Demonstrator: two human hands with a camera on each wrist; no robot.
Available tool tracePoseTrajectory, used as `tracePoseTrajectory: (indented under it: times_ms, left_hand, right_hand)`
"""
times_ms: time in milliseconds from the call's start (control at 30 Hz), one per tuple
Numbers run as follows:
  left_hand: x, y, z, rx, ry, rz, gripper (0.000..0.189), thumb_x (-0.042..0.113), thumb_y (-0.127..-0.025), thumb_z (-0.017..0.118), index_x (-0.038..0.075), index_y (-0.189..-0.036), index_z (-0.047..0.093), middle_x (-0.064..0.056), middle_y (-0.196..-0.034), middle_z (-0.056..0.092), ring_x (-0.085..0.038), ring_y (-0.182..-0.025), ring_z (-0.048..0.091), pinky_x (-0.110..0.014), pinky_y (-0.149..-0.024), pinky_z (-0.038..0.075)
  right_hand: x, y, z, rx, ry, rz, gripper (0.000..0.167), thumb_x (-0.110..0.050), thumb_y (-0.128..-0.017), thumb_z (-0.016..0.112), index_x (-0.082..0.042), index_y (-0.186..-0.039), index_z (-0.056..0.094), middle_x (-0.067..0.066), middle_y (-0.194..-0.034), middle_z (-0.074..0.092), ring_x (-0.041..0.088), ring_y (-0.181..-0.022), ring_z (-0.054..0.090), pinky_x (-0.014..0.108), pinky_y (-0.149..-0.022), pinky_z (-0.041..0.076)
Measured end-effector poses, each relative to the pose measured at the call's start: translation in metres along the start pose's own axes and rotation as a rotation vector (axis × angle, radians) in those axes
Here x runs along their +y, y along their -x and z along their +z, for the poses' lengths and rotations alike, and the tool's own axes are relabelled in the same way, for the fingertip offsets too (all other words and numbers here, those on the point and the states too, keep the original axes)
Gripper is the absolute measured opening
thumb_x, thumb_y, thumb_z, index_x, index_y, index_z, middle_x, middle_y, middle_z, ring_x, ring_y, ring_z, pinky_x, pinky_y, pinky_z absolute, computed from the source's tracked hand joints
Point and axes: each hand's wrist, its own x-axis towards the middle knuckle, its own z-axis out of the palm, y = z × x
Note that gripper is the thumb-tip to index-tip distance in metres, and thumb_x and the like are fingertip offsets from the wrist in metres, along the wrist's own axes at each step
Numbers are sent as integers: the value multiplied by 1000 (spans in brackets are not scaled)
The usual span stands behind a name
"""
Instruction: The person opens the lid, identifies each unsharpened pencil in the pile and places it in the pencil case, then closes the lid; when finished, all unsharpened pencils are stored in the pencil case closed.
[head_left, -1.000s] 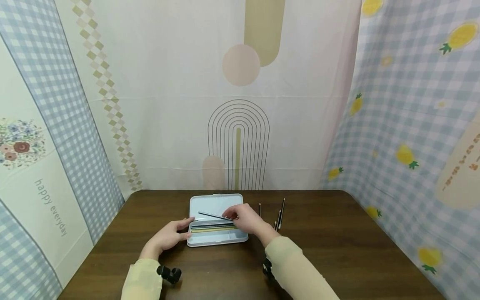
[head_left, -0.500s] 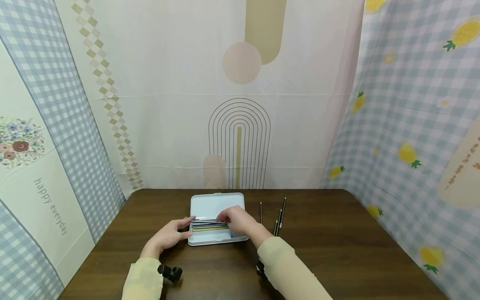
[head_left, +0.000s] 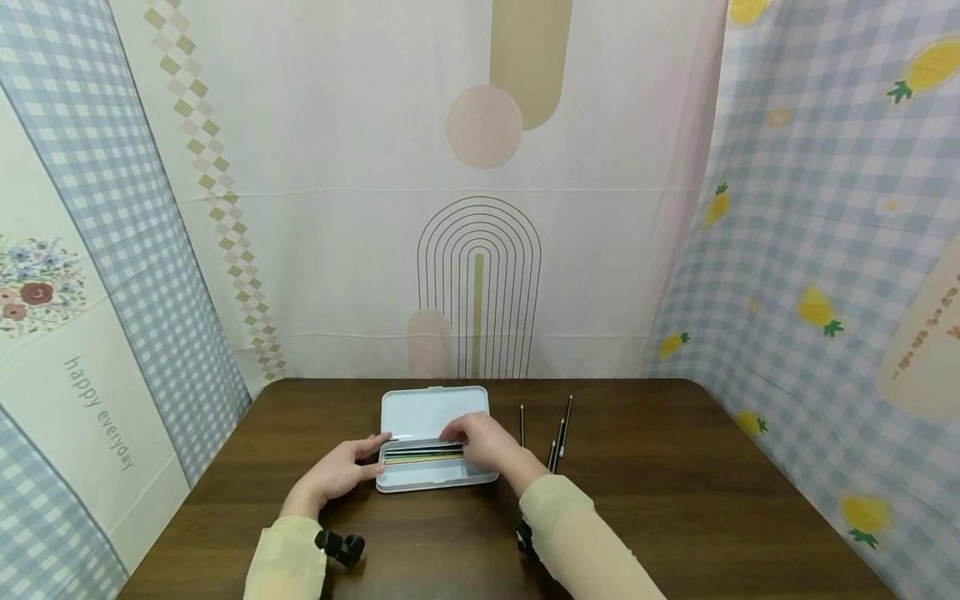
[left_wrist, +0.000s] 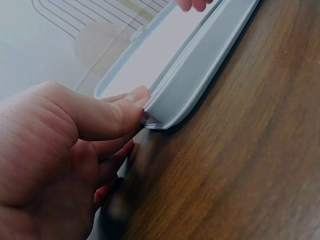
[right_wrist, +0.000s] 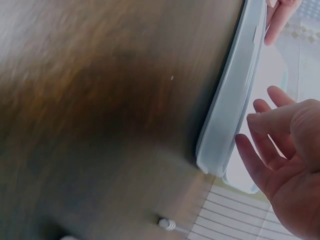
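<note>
An open pale blue pencil case (head_left: pixel 420 477) lies on the table with its lid (head_left: pixel 431 411) tipped back. Several dark and yellowish pencils (head_left: pixel 422 456) lie lengthwise in its rear part. My left hand (head_left: pixel 336 469) grips the case's left end; in the left wrist view the thumb (left_wrist: pixel 127 107) presses on the corner. Over the right half of the case hovers my right hand (head_left: pixel 487 442), fingertips near the hinge side. In the right wrist view its fingers (right_wrist: pixel 257 165) are loosely spread and hold nothing. The hand hides the right ends of the pencils.
To the right of the case, several dark pencils lie on the brown table (head_left: pixel 652 500): one single pencil (head_left: pixel 522 423) and a small group (head_left: pixel 562 429). A patterned cloth (head_left: pixel 337 250) hangs behind the table's back edge.
The right hand held a dark pencil slanted over the case, lowered it in among the others, and has let go. The left hand has stayed at the case's left end.
</note>
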Motion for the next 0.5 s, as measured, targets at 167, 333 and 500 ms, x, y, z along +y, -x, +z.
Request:
tracePoseTrajectory:
  times_ms: [167,333,500]
  left_hand:
    - [1,1,-1,-12,-2,13,61,17,-100,74,0,-155,54,-28,-158,49,-53,-151,36,-69,-121,27]
    - [0,0,-1,-16,-12,27,61,17,-100,74,-1,-155,54,-28,-157,50,-53,-150,37,-68,-121,28]
    - [-2,0,1,-16,-2,27,61,16,-100,74,-1,-155,54,-27,-157,50,-53,-151,36,-68,-121,28]
  right_hand:
    - [9,2,-1,14,-11,9,53,24,-84,53,-10,-111,83,-3,-106,77,11,-99,67,36,-100,57]
    - [17,1,1,46,-6,4,54,25,-81,53,-10,-108,83,-3,-101,77,11,-93,66,34,-93,58]
    - [21,-1,4,46,-23,-14,55,27,-81,51,-10,-107,83,-4,-97,75,10,-89,65,30,-87,58]
